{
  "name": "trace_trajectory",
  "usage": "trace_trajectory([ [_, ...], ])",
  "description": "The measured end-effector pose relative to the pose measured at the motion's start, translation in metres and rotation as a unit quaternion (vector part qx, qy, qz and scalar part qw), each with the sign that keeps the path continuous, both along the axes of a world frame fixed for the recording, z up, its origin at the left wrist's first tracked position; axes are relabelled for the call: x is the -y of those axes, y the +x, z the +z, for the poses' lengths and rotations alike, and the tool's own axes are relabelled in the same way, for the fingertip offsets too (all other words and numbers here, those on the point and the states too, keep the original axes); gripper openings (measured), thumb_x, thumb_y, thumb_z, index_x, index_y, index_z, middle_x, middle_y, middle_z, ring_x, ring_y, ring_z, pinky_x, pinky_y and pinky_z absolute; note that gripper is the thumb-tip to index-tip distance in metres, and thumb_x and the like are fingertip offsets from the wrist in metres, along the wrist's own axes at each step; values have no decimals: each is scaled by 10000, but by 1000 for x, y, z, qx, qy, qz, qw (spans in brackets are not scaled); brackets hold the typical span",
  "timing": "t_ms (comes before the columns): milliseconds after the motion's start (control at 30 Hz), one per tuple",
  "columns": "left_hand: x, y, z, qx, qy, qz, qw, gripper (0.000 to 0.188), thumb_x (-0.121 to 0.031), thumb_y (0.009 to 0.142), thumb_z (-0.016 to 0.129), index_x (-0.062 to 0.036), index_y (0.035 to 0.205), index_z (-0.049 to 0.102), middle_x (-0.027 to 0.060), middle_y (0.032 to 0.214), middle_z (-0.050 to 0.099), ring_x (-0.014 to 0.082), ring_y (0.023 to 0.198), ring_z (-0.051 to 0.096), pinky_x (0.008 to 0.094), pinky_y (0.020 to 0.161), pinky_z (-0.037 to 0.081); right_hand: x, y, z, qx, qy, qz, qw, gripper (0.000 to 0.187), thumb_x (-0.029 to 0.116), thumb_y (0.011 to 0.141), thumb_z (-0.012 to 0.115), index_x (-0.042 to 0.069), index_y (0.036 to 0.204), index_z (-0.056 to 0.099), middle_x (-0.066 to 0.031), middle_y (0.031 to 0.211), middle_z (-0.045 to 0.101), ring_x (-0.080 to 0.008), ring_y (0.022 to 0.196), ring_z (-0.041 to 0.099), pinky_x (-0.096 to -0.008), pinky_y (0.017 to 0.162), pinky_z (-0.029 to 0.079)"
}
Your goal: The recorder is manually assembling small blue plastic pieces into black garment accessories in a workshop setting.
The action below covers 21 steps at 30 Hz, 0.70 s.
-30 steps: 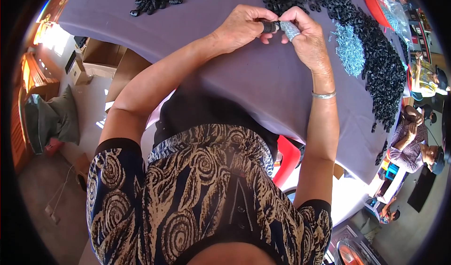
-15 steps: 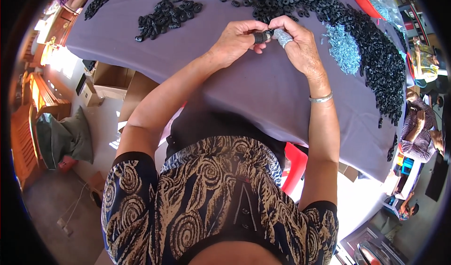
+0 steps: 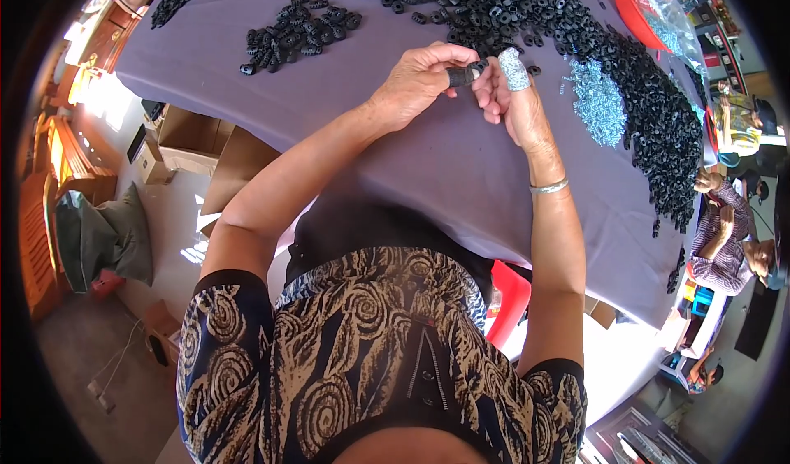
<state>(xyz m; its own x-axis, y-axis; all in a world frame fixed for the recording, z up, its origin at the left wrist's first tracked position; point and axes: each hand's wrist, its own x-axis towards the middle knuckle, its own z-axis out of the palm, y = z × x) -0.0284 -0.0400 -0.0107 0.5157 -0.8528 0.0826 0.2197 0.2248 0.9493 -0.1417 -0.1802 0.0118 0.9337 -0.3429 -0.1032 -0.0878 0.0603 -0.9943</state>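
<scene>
Both hands meet over the purple table (image 3: 247, 77). The left hand (image 3: 415, 85) pinches a small black part (image 3: 465, 74) between thumb and fingers; the right hand (image 3: 514, 106), one finger wrapped in a pale guard, presses its fingertips against the part's end. A small finished-looking pile (image 3: 296, 32) lies far left. The big black heap (image 3: 592, 44) and silvery pieces (image 3: 597, 102) to the right suggest most work remains.

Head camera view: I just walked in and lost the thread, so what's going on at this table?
A person seated at a table draped in a purple cloth holds a small black rubber part between both hands. The left hand grips it, and the right hand, one finger wrapped in a protective sleeve, meets it from the other side. A large heap of black ring parts, a smaller pile and small bluish metal pieces lie on the cloth.
</scene>
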Motion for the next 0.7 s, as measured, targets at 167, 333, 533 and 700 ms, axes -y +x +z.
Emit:
trace_trajectory([
  [167,1,-7,-2,62,-55,22,996,211,-64,852,631,-40,1061,643,26,1026,527,148,926,553,282,797,455,-15,5,-3,-40,173,24,984,543,606,891,423,99,702,478,51,572,384,-41,464,297,-202,409,218],
  [333,10,-20,-6,66,-117,34,990,176,-47,831,656,-36,1007,653,26,1025,511,127,954,530,256,857,447,-12,-3,-5,3,267,97,959,478,560,883,441,146,646,407,81,491,240,-54,419,230,-216,409,194],
  [533,7,-16,-9,112,-120,47,985,190,-18,831,630,-33,1019,653,19,1017,517,117,983,491,246,890,414,-12,-1,-12,49,318,112,940,394,461,905,471,76,828,508,70,516,252,-57,411,227,-205,367,214],
  [700,0,-8,1,156,-85,57,982,202,5,851,578,-23,1040,643,43,1043,568,124,990,530,255,876,432,-13,0,-8,17,282,119,952,492,557,926,392,114,713,401,75,529,223,-43,436,194,-196,378,174],
])
